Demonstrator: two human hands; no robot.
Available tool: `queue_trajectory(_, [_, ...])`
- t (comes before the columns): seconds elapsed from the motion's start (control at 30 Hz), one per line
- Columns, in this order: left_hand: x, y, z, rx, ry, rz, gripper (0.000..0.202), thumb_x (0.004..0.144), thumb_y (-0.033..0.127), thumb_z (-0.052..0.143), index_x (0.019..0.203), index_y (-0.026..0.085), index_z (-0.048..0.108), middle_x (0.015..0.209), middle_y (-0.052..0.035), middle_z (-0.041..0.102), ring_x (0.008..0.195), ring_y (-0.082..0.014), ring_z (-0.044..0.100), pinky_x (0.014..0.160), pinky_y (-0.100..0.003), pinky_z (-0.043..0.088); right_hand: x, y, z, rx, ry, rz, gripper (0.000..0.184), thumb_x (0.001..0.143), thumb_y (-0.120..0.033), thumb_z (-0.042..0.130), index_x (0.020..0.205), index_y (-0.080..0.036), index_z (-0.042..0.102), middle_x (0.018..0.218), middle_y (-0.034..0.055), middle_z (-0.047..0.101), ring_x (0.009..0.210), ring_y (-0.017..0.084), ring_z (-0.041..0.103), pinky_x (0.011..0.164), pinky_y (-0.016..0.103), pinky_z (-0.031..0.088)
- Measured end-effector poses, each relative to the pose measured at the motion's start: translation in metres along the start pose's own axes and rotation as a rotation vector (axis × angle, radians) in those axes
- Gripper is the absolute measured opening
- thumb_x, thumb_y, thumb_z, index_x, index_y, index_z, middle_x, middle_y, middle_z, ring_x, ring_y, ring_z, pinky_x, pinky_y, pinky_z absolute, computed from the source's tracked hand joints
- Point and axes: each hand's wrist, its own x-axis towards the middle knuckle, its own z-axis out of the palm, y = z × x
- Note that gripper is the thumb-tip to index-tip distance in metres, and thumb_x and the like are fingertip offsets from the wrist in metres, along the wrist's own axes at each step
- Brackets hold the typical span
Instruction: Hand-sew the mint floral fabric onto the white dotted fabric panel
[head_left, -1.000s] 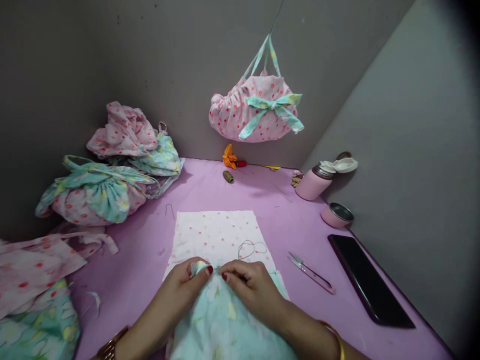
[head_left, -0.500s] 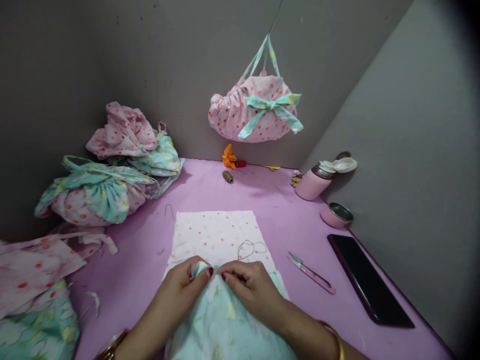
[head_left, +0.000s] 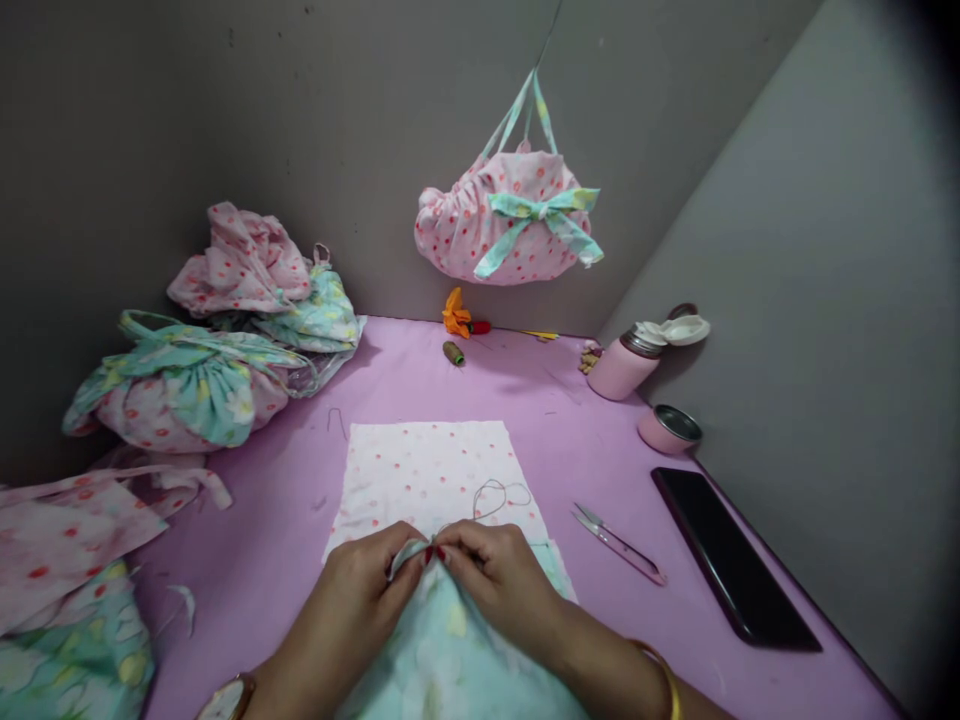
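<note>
My left hand (head_left: 360,595) and my right hand (head_left: 499,580) meet at the near middle of the purple table (head_left: 420,385). Both pinch the gathered edge of a light blue-green flowered cloth (head_left: 442,660) that runs down towards me. My fingertips touch each other over the fold. Under it lies a flat white cloth with pink dots (head_left: 427,470), and a loop of dark thread (head_left: 499,497) rests on it just beyond my right fingers. Whether my right hand holds a needle cannot be told.
Thread snips (head_left: 619,545) and a black phone (head_left: 731,570) lie to the right. A pink flask (head_left: 634,360) and its cup (head_left: 667,428) stand by the right wall. Finished cloth bags (head_left: 195,375) pile at the left; one bag (head_left: 502,220) hangs above. Loose fabric (head_left: 64,590) lies at near left.
My two hands have drawn closer together, fingertips now touching, and the raised fold of blue-green cloth between them has flattened. Nothing else on the table has moved.
</note>
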Motion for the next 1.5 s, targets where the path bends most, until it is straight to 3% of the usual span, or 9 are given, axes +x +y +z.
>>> queue_trajectory(0.13, [0.003, -0.002, -0.001, -0.081, -0.044, -0.002, 0.026, 0.088, 0.034, 0.042, 0.076, 0.02, 0.06, 0.064, 0.0005, 0.058, 0.06, -0.0153, 0.051, 0.055, -0.023, 0.034, 0.001, 0.001, 0.0, 0.036, 0.02, 0.001, 0.019, 0.083, -0.013, 0.049, 0.085, -0.019, 0.067, 0.073, -0.0005, 0.067, 0.066, 0.013, 0.061, 0.061, 0.021, 0.044])
queue_trajectory(0.33, [0.007, -0.009, 0.0, -0.211, 0.026, -0.082, 0.029, 0.083, 0.037, 0.049, 0.061, 0.019, 0.051, 0.056, 0.0026, 0.048, 0.057, -0.0139, 0.041, 0.051, -0.022, 0.03, 0.001, 0.001, -0.001, 0.088, 0.038, 0.003, 0.019, 0.082, -0.013, 0.05, 0.082, -0.02, 0.067, 0.072, -0.0011, 0.067, 0.067, 0.013, 0.061, 0.062, 0.021, 0.045])
queue_trajectory(0.57, [0.01, -0.01, 0.001, -0.516, -0.077, -0.196, 0.031, 0.077, 0.046, 0.053, 0.071, 0.016, 0.057, 0.06, 0.0031, 0.046, 0.056, -0.0126, 0.039, 0.051, -0.023, 0.031, 0.002, 0.002, -0.003, 0.113, 0.021, -0.007, 0.02, 0.082, -0.014, 0.051, 0.084, -0.022, 0.069, 0.074, -0.0012, 0.069, 0.069, 0.013, 0.062, 0.064, 0.022, 0.046])
queue_trajectory(0.93, [0.011, -0.015, 0.007, -0.764, -0.157, -0.303, 0.035, 0.068, 0.05, 0.064, 0.067, 0.016, 0.052, 0.055, 0.0064, 0.041, 0.049, -0.009, 0.035, 0.048, -0.021, 0.027, 0.003, 0.003, -0.005, 0.17, -0.038, 0.007, 0.02, 0.083, -0.016, 0.051, 0.085, -0.022, 0.069, 0.076, -0.0011, 0.068, 0.07, 0.013, 0.061, 0.064, 0.022, 0.045])
queue_trajectory(1.07, [0.011, -0.015, 0.009, -0.799, -0.177, -0.319, 0.034, 0.069, 0.047, 0.064, 0.068, 0.017, 0.051, 0.055, 0.0067, 0.041, 0.049, -0.0084, 0.034, 0.048, -0.021, 0.027, 0.002, 0.003, -0.005, 0.11, -0.036, 0.006, 0.015, 0.084, -0.016, 0.049, 0.081, -0.02, 0.064, 0.069, -0.0017, 0.062, 0.063, 0.012, 0.056, 0.059, 0.021, 0.041])
queue_trajectory(1.17, [0.011, -0.015, 0.011, -0.795, -0.175, -0.312, 0.034, 0.07, 0.048, 0.062, 0.066, 0.018, 0.048, 0.055, 0.0068, 0.041, 0.048, -0.0081, 0.033, 0.047, -0.021, 0.026, -0.001, 0.004, -0.003, 0.041, -0.038, -0.018, 0.012, 0.086, -0.014, 0.043, 0.09, -0.02, 0.052, 0.062, -0.0039, 0.053, 0.057, 0.011, 0.048, 0.055, 0.021, 0.036])
queue_trajectory(1.3, [0.012, -0.018, 0.015, -0.695, -0.148, -0.236, 0.035, 0.074, 0.05, 0.057, 0.063, 0.018, 0.046, 0.054, 0.0075, 0.036, 0.047, -0.0082, 0.03, 0.047, -0.021, 0.024, -0.003, 0.002, 0.0, 0.048, -0.075, -0.099, 0.01, 0.09, -0.014, 0.035, 0.097, -0.021, 0.039, 0.068, -0.0028, 0.052, 0.06, 0.012, 0.047, 0.057, 0.022, 0.036])
queue_trajectory(1.5, [0.011, -0.02, 0.017, -0.563, -0.091, -0.22, 0.031, 0.074, 0.044, 0.056, 0.061, 0.02, 0.041, 0.057, 0.007, 0.034, 0.052, -0.0098, 0.031, 0.048, -0.021, 0.025, -0.002, -0.002, 0.004, -0.069, -0.101, -0.136, 0.009, 0.089, -0.017, 0.04, 0.097, -0.02, 0.043, 0.076, 0.0015, 0.056, 0.066, 0.014, 0.052, 0.061, 0.023, 0.04])
